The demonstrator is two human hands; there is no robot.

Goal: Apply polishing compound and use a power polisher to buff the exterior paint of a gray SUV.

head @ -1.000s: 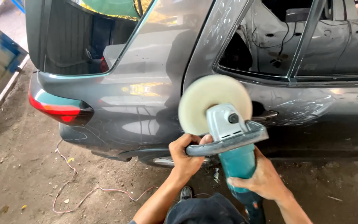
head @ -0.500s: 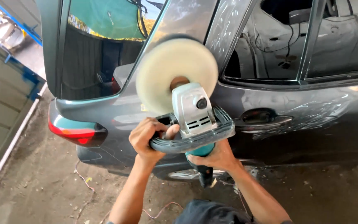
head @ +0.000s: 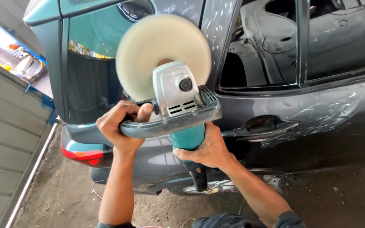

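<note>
Bare, brownish-grey dirt floor [head: 68,190], on which the dark grey car [head: 317,126] is carried by its partly hidden rear wheel [head: 199,188]. A thin pale cable [head: 96,192] is seen lying on the ground below the rear bumper; small whitish debris [head: 336,190] is scattered at right

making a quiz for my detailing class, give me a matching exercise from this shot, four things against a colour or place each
Things:
1. polishing pad
2. polisher body
3. left hand
4. door handle

Descriptions:
A. teal
B. on the grey car panel, right of the tool
C. cream, round
D. wrapped around the grey loop handle

Pairs: 1-C, 2-A, 3-D, 4-B
</note>
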